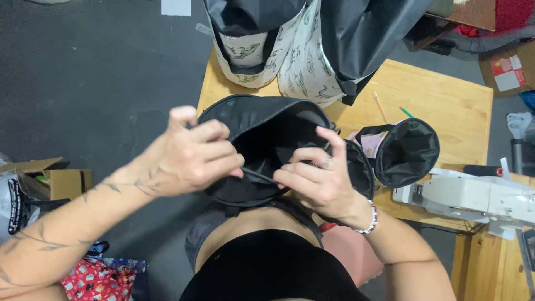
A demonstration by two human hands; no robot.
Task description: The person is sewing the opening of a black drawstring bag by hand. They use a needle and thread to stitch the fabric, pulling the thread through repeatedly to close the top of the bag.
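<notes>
Your left hand and right hand both pinch the black bag's slick lining, so uneven pulling could slip it free or knock the second black bag just beside it.

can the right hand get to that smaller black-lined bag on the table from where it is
Probably yes: the right hand is gripping the black bag, but the smaller bag lies just beside it on the wooden table, nothing between.

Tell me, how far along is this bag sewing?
Looks done: printed bags lie stacked on the wooden table. In hand: left hand and right hand pinch the black-lined bag. Seemingly left: another bag waits beside the white sewing machine.
</notes>
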